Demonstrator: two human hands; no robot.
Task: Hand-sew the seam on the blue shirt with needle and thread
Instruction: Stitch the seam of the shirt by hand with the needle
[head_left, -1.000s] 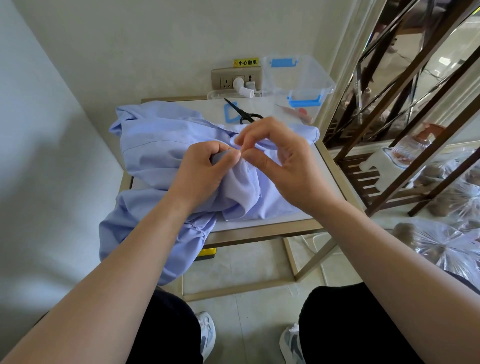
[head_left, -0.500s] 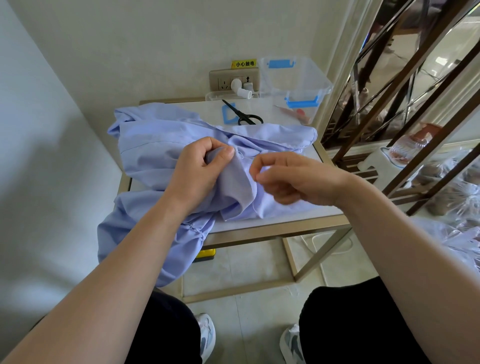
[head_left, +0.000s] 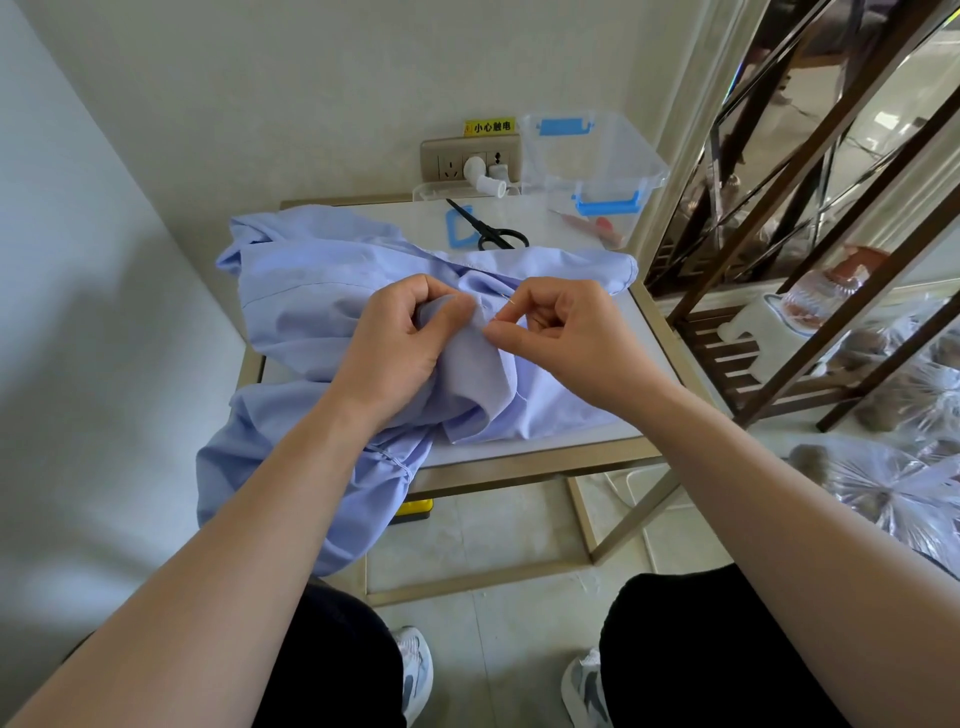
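I'm watching the right hand (head_left: 563, 338) coming back in from where it was drifting half a second ago, closing up beside the left hand (head_left: 400, 345). Its thumb and forefinger are pinching the needle (head_left: 506, 305) at the bunched fold. The left hand is gripping that fold, fingers curled, knuckles up. The blue shirt (head_left: 322, 291), soft and creased, is lying on the white-topped table (head_left: 540, 223), spilling over its front edge. Black scissors (head_left: 491, 234) are sitting behind it.

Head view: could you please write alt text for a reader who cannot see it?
A person's left hand grips a fold of a blue shirt on a small table while the right hand pinches a needle at the fold. Scissors lie behind.
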